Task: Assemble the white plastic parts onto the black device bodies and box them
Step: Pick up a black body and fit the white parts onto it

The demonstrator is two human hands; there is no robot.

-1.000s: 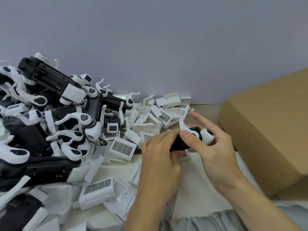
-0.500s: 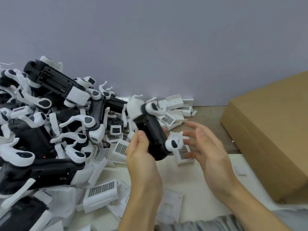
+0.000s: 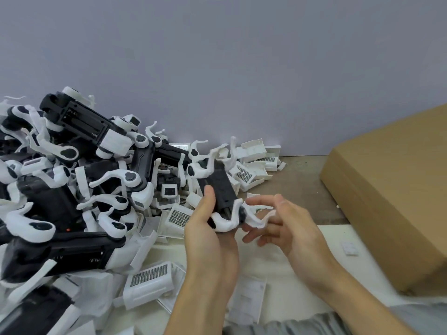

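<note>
A black device body (image 3: pixel 221 188) with white curved arms at both ends is held up in the middle of the view, long axis pointing away from me. My left hand (image 3: pixel 208 228) grips its near end from the left, thumb on top. My right hand (image 3: pixel 286 223) is at the near right white arm (image 3: pixel 256 217), its fingers curled round it. A big heap of black bodies with white parts (image 3: pixel 72 189) fills the left side. Loose white vented parts (image 3: pixel 150 281) lie around the heap.
A closed brown cardboard box (image 3: pixel 391 199) stands at the right. Small white housings (image 3: pixel 254 160) lie against the grey wall. White paper sheets (image 3: pixel 249 296) cover the table near me, and a small white piece (image 3: pixel 349 248) lies by the box.
The device body was lifted off the table and turned lengthwise. My right hand let go, opened, and now holds the near white arm again.
</note>
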